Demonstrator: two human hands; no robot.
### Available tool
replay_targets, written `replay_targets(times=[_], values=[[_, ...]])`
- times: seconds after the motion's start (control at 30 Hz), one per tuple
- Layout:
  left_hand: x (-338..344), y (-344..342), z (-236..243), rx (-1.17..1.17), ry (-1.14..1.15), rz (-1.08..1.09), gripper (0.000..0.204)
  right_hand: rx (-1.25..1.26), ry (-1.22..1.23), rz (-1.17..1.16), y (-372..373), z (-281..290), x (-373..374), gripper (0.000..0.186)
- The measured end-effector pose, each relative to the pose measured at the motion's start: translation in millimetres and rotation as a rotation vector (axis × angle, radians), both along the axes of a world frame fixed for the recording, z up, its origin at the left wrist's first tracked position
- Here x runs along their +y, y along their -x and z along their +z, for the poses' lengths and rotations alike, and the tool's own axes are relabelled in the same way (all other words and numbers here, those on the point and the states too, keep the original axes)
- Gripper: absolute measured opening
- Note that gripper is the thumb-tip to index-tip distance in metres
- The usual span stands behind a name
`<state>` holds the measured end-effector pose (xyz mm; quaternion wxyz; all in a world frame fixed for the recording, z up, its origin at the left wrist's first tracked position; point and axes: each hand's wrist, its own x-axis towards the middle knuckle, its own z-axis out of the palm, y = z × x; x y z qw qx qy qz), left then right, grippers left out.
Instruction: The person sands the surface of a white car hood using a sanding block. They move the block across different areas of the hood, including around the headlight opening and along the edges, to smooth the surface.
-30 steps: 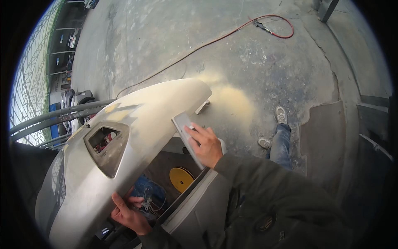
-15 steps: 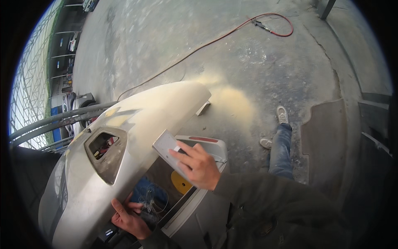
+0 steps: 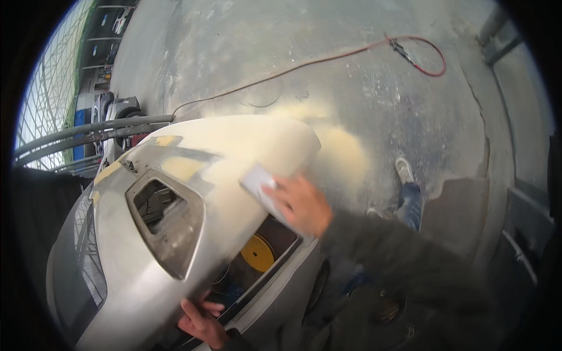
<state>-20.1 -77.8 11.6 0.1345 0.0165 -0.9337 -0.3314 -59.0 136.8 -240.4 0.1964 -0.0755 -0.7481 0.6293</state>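
Fingers of my right hand [image 3: 304, 205] are bent over the flat block [image 3: 261, 182], holding it; blur hides exact fingertip contact. Block is on the cream-coated body panel [image 3: 234, 140], near its lower edge. Risk as I see it: block tips over that edge and a corner gouges the coat. Likely cause: uneven finger pressure. Too long on one spot could also leave a low patch. Looks: block pale grey, rectangular, long side slanting down to the right. Panel curved, cream at the far end, patchy yellow and grey around the window cutout [image 3: 175, 245], silver-grey toward me. Left hand [image 3: 202, 323]: thumb at panel edge, fingers below; can't tell if they grip. Yellow disc [image 3: 257, 253] beneath the block. Farther out: cream dust [image 3: 345, 155], red hose [image 3: 316, 60].
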Motion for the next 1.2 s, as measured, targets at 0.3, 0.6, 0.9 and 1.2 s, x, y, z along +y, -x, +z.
replay_targets(times=[0.3, 0.6, 0.9, 1.2], values=[[11.0, -14.4, 7.7, -0.079, -0.103, 0.134, 0.066, -0.206, -0.155, 0.403, 96.8, 28.9, 62.0, 0.042], [33.4, -21.6, 11.3, -0.123, -0.141, 0.274, 0.066, -0.12, -0.188, 0.473, 43.8, 73.9, 77.0, 0.041], [46.6, -17.8, 10.6, -0.129, -0.303, 0.323, 0.058, -0.097, -0.306, 0.657, 100.1, 77.3, 92.1, 0.043], [7.6, -46.9, 34.0, -0.726, -0.211, 0.138, 0.07, -0.151, -0.298, 0.763, 150.1, 72.1, 97.9, 0.043]])
